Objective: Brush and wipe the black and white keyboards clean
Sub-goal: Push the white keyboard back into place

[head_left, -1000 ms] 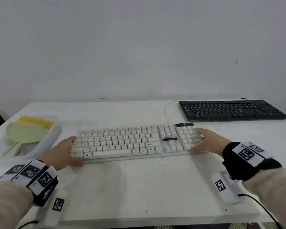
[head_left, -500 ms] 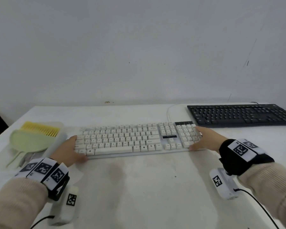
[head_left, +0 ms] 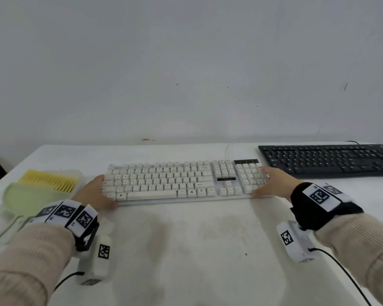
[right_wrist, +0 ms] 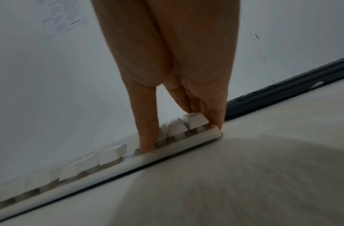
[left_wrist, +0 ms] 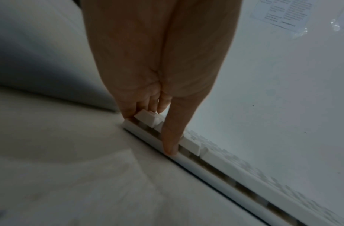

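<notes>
Head view: both hands (head_left: 93, 193) (head_left: 272, 184) grip white keyboard (head_left: 164, 180) ends.

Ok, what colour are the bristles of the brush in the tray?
Yellow bristles, seen best in the head view.

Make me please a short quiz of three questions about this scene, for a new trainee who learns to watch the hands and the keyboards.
1. True or false: both hands hold the white keyboard at its two ends.
2. Which keyboard lies at the far right of the table? A) black keyboard B) white keyboard
3. Fill in: the yellow brush lies to the ____ of the white keyboard.

Key
1. True: left hand at the left end, right hand at the right end.
2. A.
3. Left, untouched.
</notes>
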The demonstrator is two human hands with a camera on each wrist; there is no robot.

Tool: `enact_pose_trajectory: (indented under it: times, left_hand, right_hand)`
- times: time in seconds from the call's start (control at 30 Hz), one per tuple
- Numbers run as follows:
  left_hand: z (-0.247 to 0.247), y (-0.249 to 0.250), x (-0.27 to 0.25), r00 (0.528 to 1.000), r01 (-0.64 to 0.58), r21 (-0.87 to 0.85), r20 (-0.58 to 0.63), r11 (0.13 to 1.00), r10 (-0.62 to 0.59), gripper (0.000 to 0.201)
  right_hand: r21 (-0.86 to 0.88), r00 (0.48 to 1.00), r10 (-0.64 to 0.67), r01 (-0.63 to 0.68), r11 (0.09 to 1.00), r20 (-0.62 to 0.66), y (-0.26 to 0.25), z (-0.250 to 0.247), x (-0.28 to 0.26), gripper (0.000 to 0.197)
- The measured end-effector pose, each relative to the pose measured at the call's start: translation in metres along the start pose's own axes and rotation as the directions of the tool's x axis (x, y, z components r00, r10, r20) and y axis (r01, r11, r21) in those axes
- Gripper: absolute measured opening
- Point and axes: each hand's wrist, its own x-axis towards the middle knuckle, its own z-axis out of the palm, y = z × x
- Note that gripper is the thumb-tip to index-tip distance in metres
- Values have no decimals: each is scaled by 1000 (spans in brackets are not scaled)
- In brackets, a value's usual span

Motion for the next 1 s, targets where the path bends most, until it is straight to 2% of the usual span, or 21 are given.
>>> enact_pose_trajectory:
  times: [0.37, 0.63, 0.8, 0.93, 1.0]
  left_hand:
    - [0, 12, 39, 1000, 1, 16, -1, 1000, -1, 82]
    - [-3, 23, 61, 1000, -6, 117, 23, 993, 4, 82]
    - [-2, 29, 69, 1000, -10, 131, 9, 991, 8, 74]
    - [1, 32, 68, 999, -24, 168, -25, 985, 29, 72]
    - [3, 32, 67, 998, -37, 164, -50, 986, 46, 62]
  right_hand:
    - [38, 999, 27, -26, 999, -36, -10, -2, 32, 70]
    - [35, 999, 38, -38, 999, -24, -12, -5, 54, 65]
    - [-2, 999, 34, -34, 999, -30, -12, -6, 62, 47]
    - [-11, 999, 18, -18, 1000, -37, -12, -6, 62, 43]
    - [-22, 999, 11, -12, 1000, -44, -14, -6, 58, 39]
